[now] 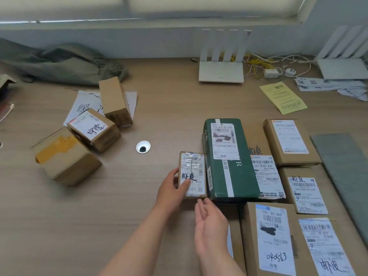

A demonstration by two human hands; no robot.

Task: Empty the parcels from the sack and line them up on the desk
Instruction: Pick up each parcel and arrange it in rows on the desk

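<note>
A small labelled parcel [194, 172] lies on the wooden desk [119, 196], up against the left side of a green parcel [229, 160]. My left hand [172, 188] grips the small parcel's left edge, thumb on its label. My right hand [209, 222] is open, fingertips touching the parcel's near end. To the right, several brown labelled parcels [274, 236] lie side by side. The grey-green sack [59, 64] lies slumped at the back left. Three brown parcels [93, 130] sit jumbled in front of it.
A white router [222, 70] with upright antennas stands at the back, beside yellow and white cables [262, 64]. A yellow sheet [282, 97] and loose papers [328, 85] lie at the back right. A round cable grommet [143, 146] sits mid-desk. A grey board [346, 172] lies far right.
</note>
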